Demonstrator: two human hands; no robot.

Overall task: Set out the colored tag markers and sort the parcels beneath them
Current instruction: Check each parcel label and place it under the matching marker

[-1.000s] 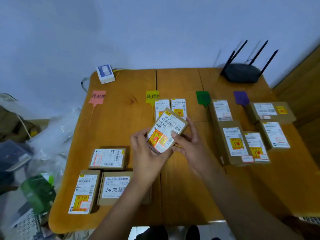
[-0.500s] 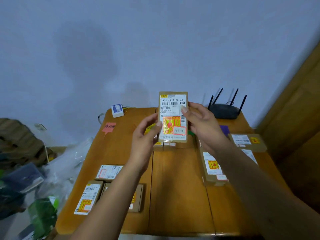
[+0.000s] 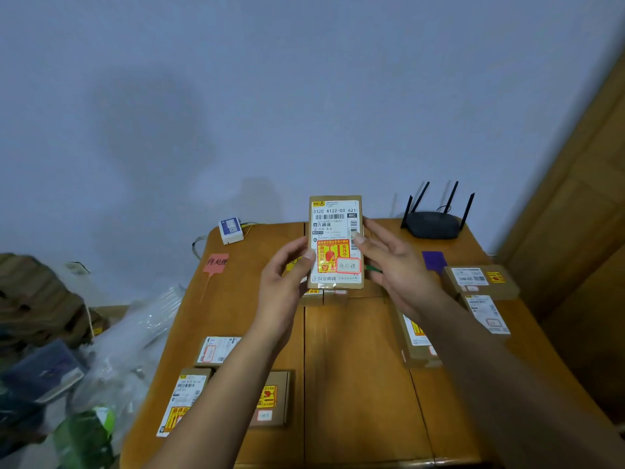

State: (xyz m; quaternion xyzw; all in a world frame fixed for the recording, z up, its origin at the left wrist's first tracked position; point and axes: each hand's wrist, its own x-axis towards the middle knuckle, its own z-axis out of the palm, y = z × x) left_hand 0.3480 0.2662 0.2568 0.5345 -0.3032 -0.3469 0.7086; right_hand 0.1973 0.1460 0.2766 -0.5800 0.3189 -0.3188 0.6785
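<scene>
Head view: the left hand [image 3: 284, 282] and the right hand [image 3: 395, 265] hold one held parcel [image 3: 334, 228] upright between them at the centre of the frame, its label facing the camera. The left fingers [image 3: 306, 260] pinch its lower left edge, thumb on the front and the rest curled behind. The right fingers [image 3: 359, 238] pinch the right edge, thumb tip on the label and the others spread loosely behind the box. The label carries a yellow-and-red sticker and a red-framed handwritten stamp.

Both forearms rise from the bottom of the frame and converge on the box, raised above the worktop [image 3: 355, 374].

On the worktop, a pink tag [image 3: 216, 262] lies left of centre and a purple tag [image 3: 434, 260] right of centre. Only a sliver of a green tag [image 3: 373, 269] shows beside the right palm. Three parcels [image 3: 218, 349] lie at lower left, partly covered by the left forearm. More boxes [image 3: 480, 280] lie below the purple tag at the right. A black router [image 3: 434, 225] stands at the far right corner and a small white box [image 3: 231, 230] at the far left.
</scene>
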